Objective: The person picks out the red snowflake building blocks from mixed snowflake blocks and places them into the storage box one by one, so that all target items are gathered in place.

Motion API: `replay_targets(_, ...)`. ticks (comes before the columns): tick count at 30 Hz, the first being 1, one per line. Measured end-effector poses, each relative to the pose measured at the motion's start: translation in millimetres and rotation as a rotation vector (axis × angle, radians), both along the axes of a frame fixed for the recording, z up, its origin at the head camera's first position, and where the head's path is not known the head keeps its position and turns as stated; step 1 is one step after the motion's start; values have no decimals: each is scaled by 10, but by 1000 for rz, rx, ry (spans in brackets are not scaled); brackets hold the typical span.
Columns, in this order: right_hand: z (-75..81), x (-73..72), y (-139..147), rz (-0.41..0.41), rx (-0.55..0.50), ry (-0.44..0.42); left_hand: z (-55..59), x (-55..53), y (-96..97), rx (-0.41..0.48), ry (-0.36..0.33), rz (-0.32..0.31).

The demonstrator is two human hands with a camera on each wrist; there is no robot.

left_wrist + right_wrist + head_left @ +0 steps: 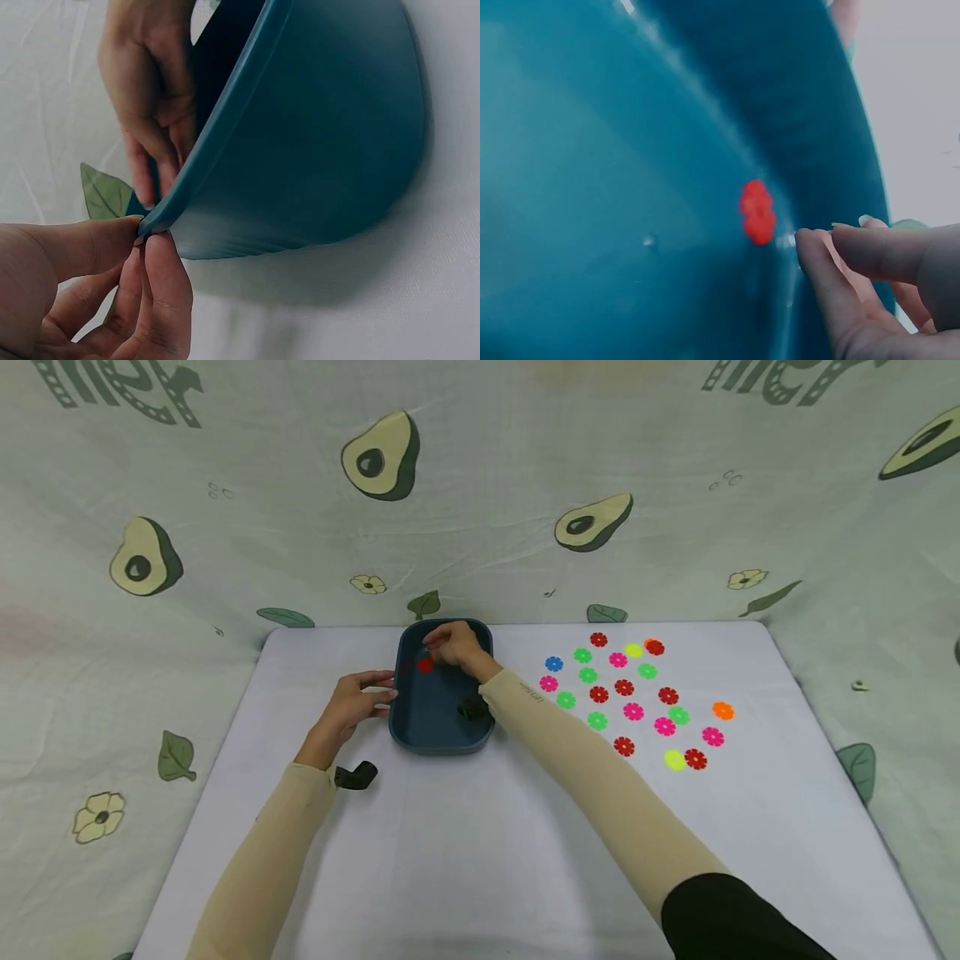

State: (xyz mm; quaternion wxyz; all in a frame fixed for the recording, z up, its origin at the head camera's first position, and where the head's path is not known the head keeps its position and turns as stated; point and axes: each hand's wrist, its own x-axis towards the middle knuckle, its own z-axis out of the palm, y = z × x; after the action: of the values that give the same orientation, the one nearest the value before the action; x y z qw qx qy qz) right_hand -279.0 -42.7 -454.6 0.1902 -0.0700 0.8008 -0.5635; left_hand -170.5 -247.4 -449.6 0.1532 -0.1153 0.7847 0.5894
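A dark blue tray [442, 727] with tall sides stands at the back of the table. My left hand [348, 702] is at its left side, and the left wrist view shows thumb and fingers pinching the rim [206, 154]. Inside the tray, near its far end, my right hand [459, 645] reaches down. A red notched disc [757, 213] lies at the foot of the tray wall, just beside the right fingertips and apart from them. Nothing shows between those loosely bent fingers [829, 292].
Several notched discs in red, green, pink, yellow, orange and blue, such as a blue one [553, 664] and an orange one [723, 710], lie scattered over the right of the white table [450, 860]. A patterned cloth [480, 460] hangs behind.
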Motion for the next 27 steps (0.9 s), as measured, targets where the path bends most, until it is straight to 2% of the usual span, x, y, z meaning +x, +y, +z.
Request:
replay_targets(7,182,49,108,69,-123,-49,7,13,-4,-10,17,-7)
replay_targets(18,432,251,358,105,-154,-47,-16,16,-33,-8,16,-22)
replay_targets(27,506,447,725,129,-125,-9,-5,36,-12,-3,19,-40)
